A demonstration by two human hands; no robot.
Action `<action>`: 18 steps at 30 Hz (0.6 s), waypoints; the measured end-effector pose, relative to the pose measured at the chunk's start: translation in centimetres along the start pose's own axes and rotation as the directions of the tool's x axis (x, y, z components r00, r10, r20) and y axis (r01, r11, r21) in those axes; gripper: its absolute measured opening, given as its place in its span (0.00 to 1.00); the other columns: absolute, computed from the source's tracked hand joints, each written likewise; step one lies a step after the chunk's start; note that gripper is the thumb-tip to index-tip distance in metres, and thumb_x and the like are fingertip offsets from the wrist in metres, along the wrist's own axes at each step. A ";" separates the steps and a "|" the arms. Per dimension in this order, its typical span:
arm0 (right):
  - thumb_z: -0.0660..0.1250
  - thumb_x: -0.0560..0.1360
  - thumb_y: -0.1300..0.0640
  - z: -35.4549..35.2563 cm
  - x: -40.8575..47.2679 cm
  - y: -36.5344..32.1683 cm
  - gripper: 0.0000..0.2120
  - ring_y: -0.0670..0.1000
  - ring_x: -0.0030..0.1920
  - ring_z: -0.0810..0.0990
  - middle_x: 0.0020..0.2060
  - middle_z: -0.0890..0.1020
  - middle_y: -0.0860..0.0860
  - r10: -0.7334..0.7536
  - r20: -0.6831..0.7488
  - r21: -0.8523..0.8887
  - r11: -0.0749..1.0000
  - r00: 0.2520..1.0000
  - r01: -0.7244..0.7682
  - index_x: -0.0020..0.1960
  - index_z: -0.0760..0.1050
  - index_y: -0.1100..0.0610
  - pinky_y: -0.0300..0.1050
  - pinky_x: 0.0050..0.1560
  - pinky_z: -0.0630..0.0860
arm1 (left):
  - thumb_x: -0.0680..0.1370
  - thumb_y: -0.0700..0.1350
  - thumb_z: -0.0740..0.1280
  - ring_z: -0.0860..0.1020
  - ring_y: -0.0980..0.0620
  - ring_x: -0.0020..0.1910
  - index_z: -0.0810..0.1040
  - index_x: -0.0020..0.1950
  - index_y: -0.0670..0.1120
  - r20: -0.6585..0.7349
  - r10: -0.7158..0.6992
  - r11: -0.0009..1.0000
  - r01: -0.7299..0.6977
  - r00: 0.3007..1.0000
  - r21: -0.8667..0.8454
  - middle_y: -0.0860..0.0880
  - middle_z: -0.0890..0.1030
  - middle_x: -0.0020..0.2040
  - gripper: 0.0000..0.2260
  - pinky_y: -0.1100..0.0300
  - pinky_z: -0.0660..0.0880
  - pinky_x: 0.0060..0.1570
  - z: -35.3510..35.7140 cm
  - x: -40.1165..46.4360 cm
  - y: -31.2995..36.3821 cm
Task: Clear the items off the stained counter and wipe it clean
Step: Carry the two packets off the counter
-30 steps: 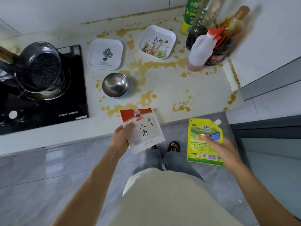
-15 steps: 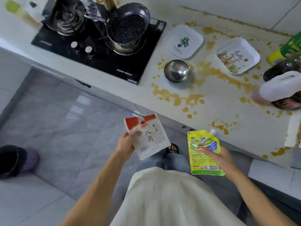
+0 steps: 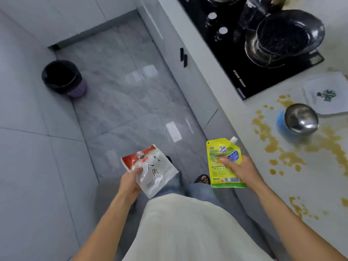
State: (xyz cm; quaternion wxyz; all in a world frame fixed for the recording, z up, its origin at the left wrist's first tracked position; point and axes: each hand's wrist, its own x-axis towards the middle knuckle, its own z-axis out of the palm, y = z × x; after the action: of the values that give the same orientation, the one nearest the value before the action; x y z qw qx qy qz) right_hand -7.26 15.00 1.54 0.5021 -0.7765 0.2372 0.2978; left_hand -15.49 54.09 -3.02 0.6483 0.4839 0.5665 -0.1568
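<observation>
The left hand [image 3: 130,182] holds a white and red bag [image 3: 150,170] marked "八角". The right hand [image 3: 243,171] holds a yellow pouch [image 3: 222,161] with a "3" on it. Both are over the floor [image 3: 122,102], beside the stained counter [image 3: 282,166]. A steel bowl [image 3: 301,118] and a plate [image 3: 325,93] sit on the counter.

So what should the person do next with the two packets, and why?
Probably carry them away from the counter and put them down elsewhere. The left hand holds the red and white packet and the right hand holds the yellow pouch, both over the floor. The bin is ahead, but it may not be the goal.
</observation>
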 end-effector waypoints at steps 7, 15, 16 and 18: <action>0.79 0.72 0.46 8.5 5.6 -9.5 0.12 0.48 0.43 0.87 0.41 0.89 0.47 -0.068 0.091 -0.206 0.975 0.994 0.085 0.50 0.85 0.52 0.46 0.45 0.81 | 0.82 0.38 0.69 0.84 0.33 0.61 0.81 0.67 0.38 -0.062 -0.048 0.964 0.030 0.997 -0.263 0.38 0.87 0.60 0.14 0.33 0.77 0.68 -6.7 3.4 2.8; 0.80 0.71 0.48 14.4 9.9 -15.9 0.10 0.49 0.40 0.88 0.39 0.89 0.47 -0.033 0.096 -0.269 0.961 0.995 0.058 0.47 0.85 0.52 0.46 0.44 0.81 | 0.82 0.34 0.66 0.88 0.41 0.53 0.82 0.61 0.39 -0.051 0.035 0.929 -0.051 0.998 -0.366 0.40 0.88 0.56 0.09 0.44 0.83 0.56 -10.7 8.4 12.6; 0.80 0.71 0.47 14.7 10.3 -16.7 0.10 0.48 0.38 0.88 0.38 0.89 0.47 -0.027 0.088 -0.276 0.960 0.996 0.050 0.47 0.85 0.51 0.46 0.42 0.80 | 0.82 0.34 0.66 0.88 0.42 0.52 0.82 0.61 0.39 -0.045 0.052 0.920 -0.065 0.998 -0.386 0.40 0.88 0.56 0.09 0.46 0.83 0.55 -11.1 8.9 14.1; 0.80 0.70 0.47 14.9 11.5 -18.4 0.11 0.47 0.37 0.88 0.38 0.88 0.47 -0.022 0.070 -0.287 0.957 0.997 0.042 0.48 0.85 0.51 0.45 0.40 0.79 | 0.82 0.34 0.67 0.88 0.43 0.51 0.82 0.61 0.40 -0.042 0.083 0.909 -0.093 0.996 -0.405 0.41 0.89 0.56 0.09 0.46 0.83 0.54 -11.7 10.1 17.2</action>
State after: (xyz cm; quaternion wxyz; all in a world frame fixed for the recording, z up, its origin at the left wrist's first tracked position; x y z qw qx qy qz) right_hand 9.87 34.94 0.50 0.3960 -0.8348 0.1621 0.3465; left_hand -6.30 75.26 -2.95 0.7343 0.3655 0.5720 -0.0004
